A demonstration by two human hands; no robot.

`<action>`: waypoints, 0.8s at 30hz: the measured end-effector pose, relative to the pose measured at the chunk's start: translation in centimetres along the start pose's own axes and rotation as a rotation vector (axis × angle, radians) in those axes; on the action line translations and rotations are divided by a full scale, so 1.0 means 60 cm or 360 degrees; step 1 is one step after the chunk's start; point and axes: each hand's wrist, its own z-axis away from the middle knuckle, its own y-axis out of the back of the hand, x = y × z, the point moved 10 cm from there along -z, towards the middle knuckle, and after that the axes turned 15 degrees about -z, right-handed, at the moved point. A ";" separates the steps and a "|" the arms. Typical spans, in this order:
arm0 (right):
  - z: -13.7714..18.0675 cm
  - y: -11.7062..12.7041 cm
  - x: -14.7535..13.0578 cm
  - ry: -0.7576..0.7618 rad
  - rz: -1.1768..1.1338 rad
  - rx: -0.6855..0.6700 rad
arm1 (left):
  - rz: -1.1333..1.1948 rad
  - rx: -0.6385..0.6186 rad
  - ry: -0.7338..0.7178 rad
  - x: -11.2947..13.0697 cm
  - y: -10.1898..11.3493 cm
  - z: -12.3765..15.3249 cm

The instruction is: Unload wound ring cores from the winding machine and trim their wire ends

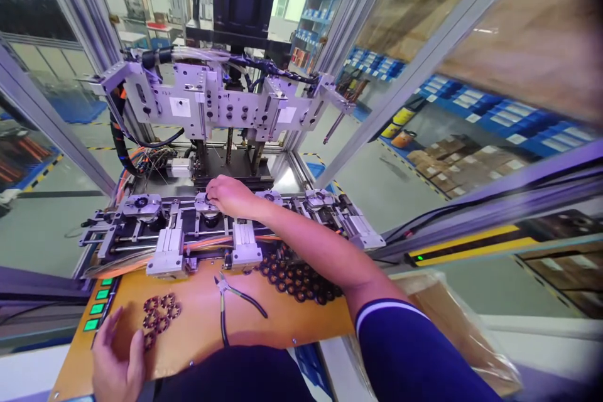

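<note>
My right hand [229, 195] reaches forward onto the second round fixture seat [207, 204] of the machine, fingers closed around a small dark ring part there. My left hand [114, 361] rests flat and open on the orange-brown worktop [198, 326], just left of a small cluster of dark toothed rings [160, 314]. A larger pile of the same dark rings [296, 276] lies under my right forearm. Other fixture seats sit at the left [141, 204] and right [318, 198].
Pliers [233, 301] lie mid-worktop. Green lit buttons [97, 308] line the left edge. Above the fixtures hangs a metal tooling head [221, 100] with hoses and cables. Glass-panelled aluminium guarding encloses the machine. A clear plastic bag [447, 320] lies at right.
</note>
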 end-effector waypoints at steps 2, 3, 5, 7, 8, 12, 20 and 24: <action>-0.005 -0.004 -0.001 -0.0023 0.0074 -0.0021 | 0.0032 0.0004 0.0001 0.001 0.001 -0.001; -0.006 -0.007 -0.002 -0.0028 0.0100 -0.0029 | 0.0041 0.0006 -0.0001 0.003 0.001 -0.001; -0.004 -0.010 -0.001 -0.0040 0.0129 -0.0025 | 0.0046 0.0008 0.0003 0.004 0.002 -0.002; 0.007 -0.012 0.000 -0.0052 0.0130 -0.0019 | 0.0031 0.0008 0.0014 0.004 0.002 -0.001; 0.015 -0.013 0.000 -0.0056 0.0130 -0.0021 | 0.0018 0.0005 0.0019 0.003 0.002 -0.001; 0.053 -0.027 0.000 -0.0067 0.0137 -0.0095 | 0.0021 0.0013 -0.0004 0.005 0.001 0.002; 0.055 -0.039 0.007 0.0011 0.0077 0.0016 | -0.0011 0.0039 -0.0045 0.015 0.004 -0.003; 0.137 0.046 -0.053 0.0351 0.0052 0.0738 | -0.0025 0.0024 -0.0023 0.016 0.006 -0.007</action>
